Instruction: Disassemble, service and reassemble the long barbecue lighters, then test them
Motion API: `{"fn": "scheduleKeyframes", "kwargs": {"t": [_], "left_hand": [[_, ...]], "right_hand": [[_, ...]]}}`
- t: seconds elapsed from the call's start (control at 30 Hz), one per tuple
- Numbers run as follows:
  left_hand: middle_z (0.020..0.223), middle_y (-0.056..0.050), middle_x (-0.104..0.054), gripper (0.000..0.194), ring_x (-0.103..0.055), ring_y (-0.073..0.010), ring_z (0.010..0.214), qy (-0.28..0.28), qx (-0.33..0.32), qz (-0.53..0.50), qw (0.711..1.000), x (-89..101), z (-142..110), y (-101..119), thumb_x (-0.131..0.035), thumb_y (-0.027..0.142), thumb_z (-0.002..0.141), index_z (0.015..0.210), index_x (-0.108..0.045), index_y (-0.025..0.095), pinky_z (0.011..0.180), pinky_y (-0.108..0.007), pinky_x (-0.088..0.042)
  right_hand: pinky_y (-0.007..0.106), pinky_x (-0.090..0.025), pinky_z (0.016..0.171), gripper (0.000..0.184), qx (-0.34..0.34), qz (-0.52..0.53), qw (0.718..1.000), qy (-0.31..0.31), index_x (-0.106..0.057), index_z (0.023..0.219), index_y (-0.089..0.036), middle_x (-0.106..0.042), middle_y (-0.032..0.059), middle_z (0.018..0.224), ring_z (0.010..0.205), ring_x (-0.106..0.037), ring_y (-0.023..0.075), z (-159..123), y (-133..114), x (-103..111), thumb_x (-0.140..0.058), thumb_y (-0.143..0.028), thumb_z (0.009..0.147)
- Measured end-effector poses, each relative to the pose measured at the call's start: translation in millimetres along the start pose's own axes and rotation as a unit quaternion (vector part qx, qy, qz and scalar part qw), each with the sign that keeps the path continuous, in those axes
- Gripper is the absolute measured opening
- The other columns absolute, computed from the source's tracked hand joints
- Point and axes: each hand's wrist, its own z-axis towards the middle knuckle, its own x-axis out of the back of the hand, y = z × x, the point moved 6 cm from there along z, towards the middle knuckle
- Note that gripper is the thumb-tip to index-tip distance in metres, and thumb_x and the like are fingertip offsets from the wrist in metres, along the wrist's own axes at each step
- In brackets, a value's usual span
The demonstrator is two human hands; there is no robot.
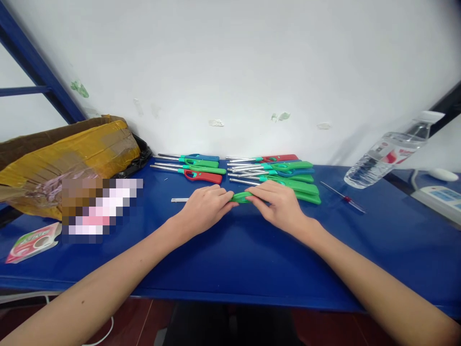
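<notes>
Between my two hands is a green long-necked gas lighter (242,197), held crosswise above the blue table. My left hand (207,204) is closed around its neck end, and the metal tube pokes out to the left. With fingers pinched, my right hand (275,202) grips the other end of the green handle; the rest of that handle is hidden. Just beyond my right hand lies a pile of lighters with green handles (308,194), a blue one and a red one (281,157). A smaller group, including a red-handled lighter (203,177), lies past my left hand.
A taped cardboard box (68,154) stands at the left, near a torn packet (34,242). On the right are a screwdriver (345,198), a tilted water bottle (387,156) and a white device with a keypad (441,199). A wall rises behind the blue table (230,259).
</notes>
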Motion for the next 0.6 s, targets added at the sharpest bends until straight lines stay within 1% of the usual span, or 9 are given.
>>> {"fn": "scheduleKeyframes", "kwargs": {"t": [0.07,0.13,0.2,0.27,0.37,0.43,0.47,0.53,0.6], "left_hand": [[0.072,-0.003,-0.064,0.034,-0.058,-0.0170,0.069,-0.005,0.004,-0.002,1.000,-2.3,1,0,-0.040,0.038,0.102,0.093,-0.064,0.015,0.062,-0.027,-0.037],[0.066,-0.001,-0.062,0.037,-0.056,-0.0158,0.062,-0.024,0.008,-0.013,1.000,-4.8,3,-1,-0.041,0.038,0.102,0.083,-0.064,0.016,0.064,-0.029,-0.036],[0.061,0.000,-0.061,0.039,-0.053,-0.0147,0.058,-0.040,0.020,-0.027,0.999,-5.6,4,-5,-0.044,0.036,0.101,0.072,-0.062,0.016,0.067,-0.030,-0.035],[0.060,0.000,-0.061,0.040,-0.052,-0.0145,0.057,-0.041,0.038,-0.039,0.998,-4.5,5,-10,-0.046,0.035,0.100,0.068,-0.061,0.017,0.068,-0.031,-0.034],[0.059,-0.001,-0.061,0.042,-0.054,-0.0155,0.060,-0.042,0.054,-0.046,0.997,-4.1,5,-16,-0.046,0.035,0.100,0.065,-0.061,0.017,0.068,-0.031,-0.034],[0.064,-0.002,-0.064,0.040,-0.058,-0.0168,0.065,-0.038,0.048,-0.046,0.997,-4.5,5,-17,-0.045,0.035,0.101,0.071,-0.065,0.017,0.070,-0.031,-0.037],[0.070,-0.003,-0.067,0.037,-0.060,-0.0179,0.069,-0.024,0.042,-0.041,0.998,-3.4,4,-17,-0.045,0.036,0.101,0.079,-0.067,0.016,0.072,-0.032,-0.038],[0.087,-0.006,-0.071,0.032,-0.063,-0.0207,0.082,0.025,0.018,-0.024,0.999,1.6,4,-15,-0.049,0.041,0.099,0.102,-0.067,0.015,0.078,-0.034,-0.041],[0.102,-0.009,-0.070,0.039,-0.063,-0.0226,0.091,0.076,-0.022,0.001,0.997,7.9,3,-11,-0.054,0.043,0.096,0.120,-0.061,0.013,0.082,-0.035,-0.042]], "right_hand": [[0.029,-0.049,0.072,0.017,-0.016,-0.005,1.000,-0.024,-0.071,0.096,-0.018,-0.075,0.0064,0.089,0.077,-0.065,0.0182,0,3,-3,-0.055,-0.025,0.095],[0.029,-0.049,0.071,0.020,-0.029,-0.007,0.996,-0.080,-0.070,0.099,-0.018,-0.074,0.0063,0.089,0.079,-0.066,0.0187,1,6,-7,-0.053,-0.028,0.096],[0.031,-0.048,0.072,0.024,-0.031,-0.022,0.990,-0.137,-0.068,0.108,-0.017,-0.074,0.0073,0.093,0.082,-0.065,0.0205,1,8,-10,-0.055,-0.033,0.095],[0.035,-0.047,0.076,0.038,-0.022,-0.052,0.986,-0.159,-0.063,0.119,-0.015,-0.073,0.0099,0.097,0.085,-0.064,0.0233,0,9,-10,-0.061,-0.040,0.091],[0.042,-0.042,0.090,0.042,0.016,-0.102,0.983,-0.152,-0.062,0.120,-0.013,-0.073,0.0106,0.094,0.088,-0.063,0.0257,0,8,-10,-0.061,-0.042,0.090],[0.045,-0.038,0.095,0.042,0.026,-0.127,0.981,-0.146,-0.062,0.119,-0.011,-0.072,0.0110,0.090,0.088,-0.062,0.0266,-1,7,-12,-0.057,-0.043,0.092],[0.045,-0.038,0.095,0.043,0.022,-0.135,0.979,-0.149,-0.062,0.118,-0.011,-0.071,0.0116,0.088,0.087,-0.061,0.0271,-1,7,-13,-0.055,-0.044,0.093],[0.045,-0.040,0.090,0.043,-0.002,-0.132,0.976,-0.172,-0.061,0.117,-0.009,-0.070,0.0124,0.084,0.084,-0.061,0.0272,0,9,-14,-0.049,-0.045,0.096],[0.041,-0.042,0.082,0.041,-0.051,-0.098,0.972,-0.207,-0.062,0.112,-0.010,-0.068,0.0107,0.080,0.076,-0.059,0.0253,0,12,-15,-0.043,-0.044,0.098]]}}
